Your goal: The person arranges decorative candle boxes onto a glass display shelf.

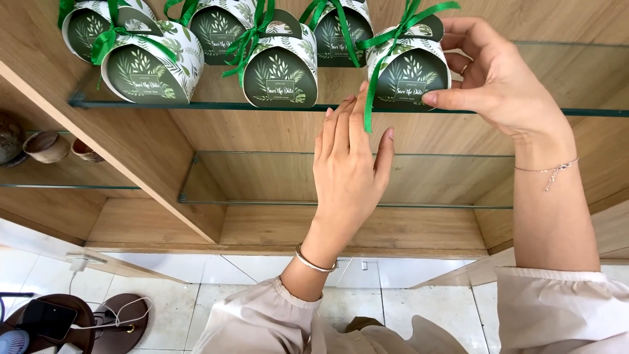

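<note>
both hands (419, 124) on gift box (407, 73)

5 gift boxes (282, 69) (green ribbons), 2 hands (350, 164).

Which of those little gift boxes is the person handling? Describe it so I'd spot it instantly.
Find the top glass shelf in the wooden wall unit. Along it stand small round-topped green-and-white leaf-print gift boxes with green ribbons. The one meant is the rightmost box, the only one held: right hand at its side, left hand fingering its dangling ribbon.
</note>
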